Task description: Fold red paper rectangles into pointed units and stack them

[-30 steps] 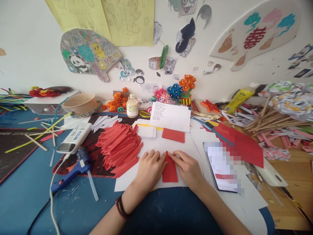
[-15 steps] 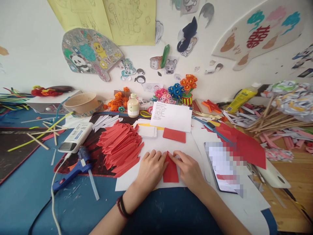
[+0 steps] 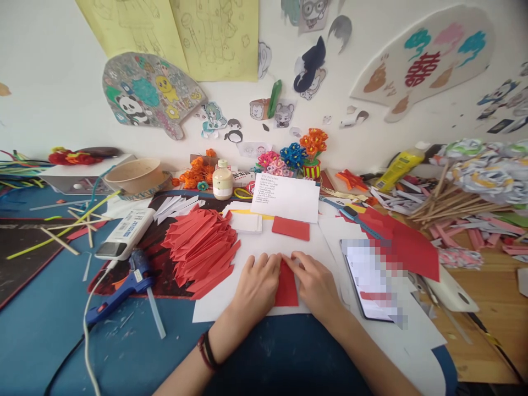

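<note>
In the head view, the left hand [image 3: 258, 283] now covers more of the left edge of the red paper piece [image 3: 287, 286] than a moment ago, while the paper lies in nearly the same place, right of the pile of folded red strips [image 3: 200, 247], on white paper [image 3: 223, 297]. Both hands rest palm down, right of that pile, fingertips meeting at the paper's top end. The left fingers bunch together (the thumb is hidden); the right hand [image 3: 315, 283] slants inward, index finger extended. Whether either hand pinches the paper, I cannot tell.
</note>
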`<control>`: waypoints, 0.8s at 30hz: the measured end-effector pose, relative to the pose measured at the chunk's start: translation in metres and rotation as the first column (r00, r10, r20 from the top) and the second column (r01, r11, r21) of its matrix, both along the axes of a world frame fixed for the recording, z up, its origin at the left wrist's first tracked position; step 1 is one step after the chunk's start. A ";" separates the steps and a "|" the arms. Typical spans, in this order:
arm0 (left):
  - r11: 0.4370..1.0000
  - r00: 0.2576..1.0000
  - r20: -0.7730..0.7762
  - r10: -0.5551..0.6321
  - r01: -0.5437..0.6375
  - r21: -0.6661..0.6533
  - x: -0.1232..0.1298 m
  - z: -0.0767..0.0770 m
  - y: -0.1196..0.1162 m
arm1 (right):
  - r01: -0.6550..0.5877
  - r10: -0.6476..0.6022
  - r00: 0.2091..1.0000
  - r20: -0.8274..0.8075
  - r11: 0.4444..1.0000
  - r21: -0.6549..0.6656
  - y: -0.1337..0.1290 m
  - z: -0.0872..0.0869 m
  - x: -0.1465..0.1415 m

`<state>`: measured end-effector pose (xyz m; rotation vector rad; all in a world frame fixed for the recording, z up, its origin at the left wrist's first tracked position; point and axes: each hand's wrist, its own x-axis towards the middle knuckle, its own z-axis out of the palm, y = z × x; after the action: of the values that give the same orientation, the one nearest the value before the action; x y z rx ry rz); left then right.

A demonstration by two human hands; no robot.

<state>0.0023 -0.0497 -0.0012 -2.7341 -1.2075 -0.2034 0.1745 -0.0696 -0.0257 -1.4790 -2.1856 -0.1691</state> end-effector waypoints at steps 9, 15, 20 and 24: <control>1.000 1.000 0.009 0.014 -0.014 0.028 0.000 -0.004 -0.002 | -0.012 0.013 0.969 0.248 1.000 -0.007 0.001 0.011 -0.003; 0.999 0.997 0.065 0.039 -0.039 0.009 -0.004 -0.001 0.002 | 0.010 -0.018 0.987 0.160 0.999 0.048 -0.003 0.007 -0.001; 0.986 0.971 0.173 0.166 -0.166 -0.019 0.001 0.004 0.006 | 0.020 -0.025 0.995 0.092 0.998 0.051 -0.006 0.003 -0.005; 0.968 0.941 0.226 0.252 -0.242 -0.070 0.007 0.003 0.007 | 0.028 -0.027 0.999 -0.034 0.999 0.025 -0.013 0.000 -0.005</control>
<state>0.0093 -0.0426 0.0018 -2.6144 -1.6192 -0.4855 0.1693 -0.0828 -0.0253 -1.4877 -2.1300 -0.1801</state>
